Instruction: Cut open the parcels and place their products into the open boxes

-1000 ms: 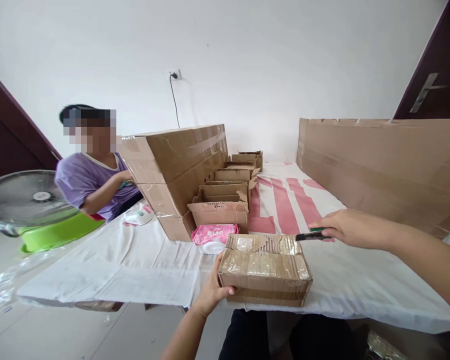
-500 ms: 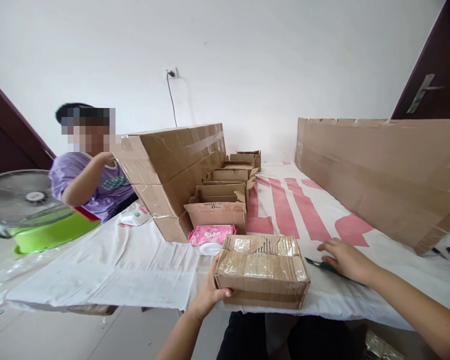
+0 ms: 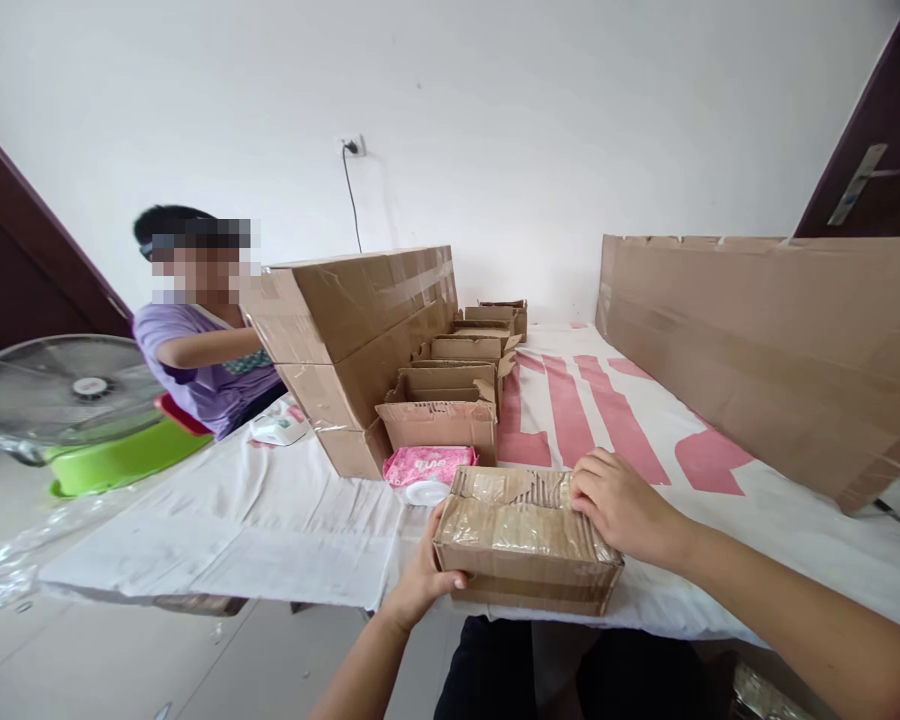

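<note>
A small taped cardboard box [image 3: 521, 540] sits at the near edge of the white-and-pink covered table [image 3: 270, 520]. My left hand [image 3: 424, 570] grips the box's left end, thumb on the front face. My right hand [image 3: 621, 505] rests on the box's top right corner, fingers curled over the torn flap edge. The green-handled cutter is out of sight. A pink packet [image 3: 429, 465] and a white lid [image 3: 426, 493] lie just behind the box.
A row of open small cartons [image 3: 450, 400] runs back along the table beside two stacked large boxes [image 3: 352, 330]. A long cardboard box [image 3: 765, 340] lines the right side. A person in purple [image 3: 210, 350] sits at the left, near a fan [image 3: 60, 390] and green basin [image 3: 120, 460].
My right hand laid the green-handled cutter on the table to the right, then moved left onto the box's top corner. My left hand kept hold of the box. The other person shifted their arm.
</note>
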Available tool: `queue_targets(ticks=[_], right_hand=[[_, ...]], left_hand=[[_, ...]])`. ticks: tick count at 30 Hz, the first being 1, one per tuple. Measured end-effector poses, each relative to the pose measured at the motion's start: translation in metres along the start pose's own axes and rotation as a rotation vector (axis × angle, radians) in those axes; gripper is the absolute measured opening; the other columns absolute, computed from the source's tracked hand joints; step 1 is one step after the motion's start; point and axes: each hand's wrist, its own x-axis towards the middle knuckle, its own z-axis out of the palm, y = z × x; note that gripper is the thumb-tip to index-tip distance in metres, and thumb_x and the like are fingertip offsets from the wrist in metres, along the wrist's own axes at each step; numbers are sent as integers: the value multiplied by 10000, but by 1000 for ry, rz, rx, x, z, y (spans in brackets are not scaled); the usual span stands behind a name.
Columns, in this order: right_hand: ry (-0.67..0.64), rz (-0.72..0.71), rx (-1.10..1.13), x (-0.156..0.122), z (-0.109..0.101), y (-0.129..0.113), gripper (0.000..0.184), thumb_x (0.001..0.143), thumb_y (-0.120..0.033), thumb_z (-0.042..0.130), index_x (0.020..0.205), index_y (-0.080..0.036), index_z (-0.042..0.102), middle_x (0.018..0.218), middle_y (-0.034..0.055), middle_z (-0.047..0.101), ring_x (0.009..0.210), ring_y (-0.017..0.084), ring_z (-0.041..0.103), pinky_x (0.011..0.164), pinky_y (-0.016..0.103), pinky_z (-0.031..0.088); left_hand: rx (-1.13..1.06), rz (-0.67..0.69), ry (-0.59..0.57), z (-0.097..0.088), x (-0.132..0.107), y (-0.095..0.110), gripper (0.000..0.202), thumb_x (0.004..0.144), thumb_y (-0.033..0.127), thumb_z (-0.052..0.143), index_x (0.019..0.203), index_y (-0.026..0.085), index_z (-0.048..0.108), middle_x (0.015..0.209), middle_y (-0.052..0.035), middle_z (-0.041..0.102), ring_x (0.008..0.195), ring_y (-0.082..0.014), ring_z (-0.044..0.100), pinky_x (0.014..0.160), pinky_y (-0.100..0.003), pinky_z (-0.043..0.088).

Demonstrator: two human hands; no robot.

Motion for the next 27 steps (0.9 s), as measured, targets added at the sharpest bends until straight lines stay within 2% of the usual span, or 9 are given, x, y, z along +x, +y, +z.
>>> queue_targets(ticks=[5,7,9,12,13,16,18,22,27], right_hand=[[54,70,52,1,-12,-2,223,928,-98,409,775,-194,540,850,66,615,831,214,544,782,391,466],[-21,145,99,-2,-20,-6,167,943,-163,449,819,-192,557,860,61,631,848,215,559,798,394,468],[-145,208,125,-6,-27,-13,112,917,-277,562,962,-179,594,951,76,657,926,241,572,839,420,469],[-288,233,133,-12,-33,-24,548,792,-436,728,1228,-153,557,1187,130,622,1119,307,528,940,476,445],[-318,228,132,-13,-34,-26,628,755,-456,759,1262,-151,549,1224,137,604,1153,320,510,963,486,434],[-349,213,139,-15,-32,-28,652,679,-439,820,1229,-175,589,1193,120,602,1151,323,507,966,485,443],[-300,194,138,-14,-29,-28,612,645,-403,846,1171,-192,614,1154,103,602,1127,313,517,952,477,457],[-97,144,87,-17,-20,-31,491,629,-283,850,1045,-210,601,1049,69,599,1013,278,546,865,453,499],[130,-66,-14,-32,-14,-42,284,722,-93,743,910,-201,560,1040,84,591,985,266,544,856,449,493]], left_hand=[[0,-5,-4,0,0,0,1132,486,693,827,1423,241,379,1509,-157,415,1386,-435,352,1152,-536,257],[-5,-10,-15,-1,0,-2,1156,478,701,824,1434,237,366,1522,-167,394,1390,-443,342,1155,-548,249],[-3,-3,-26,-1,1,-3,1193,469,705,825,1453,237,341,1527,-175,381,1402,-448,323,1162,-564,229],[36,18,-51,-1,1,-2,1286,444,666,860,1501,238,265,1515,-188,391,1405,-451,318,1166,-591,211],[61,21,-55,-1,1,-2,1311,439,641,875,1513,235,243,1514,-191,392,1403,-455,318,1165,-600,209],[128,6,-34,0,0,-1,1305,443,591,897,1519,233,249,1527,-179,381,1396,-471,324,1163,-607,218],[134,2,-13,0,0,-1,1273,451,589,894,1508,235,281,1520,-169,396,1391,-471,335,1160,-603,230],[118,-17,-6,3,-1,2,1208,458,584,892,1469,207,349,1448,-192,481,1370,-459,380,1140,-638,238],[107,-50,-15,6,-1,12,1059,468,564,893,1377,194,494,1335,-179,590,1306,-463,461,1094,-653,322]])
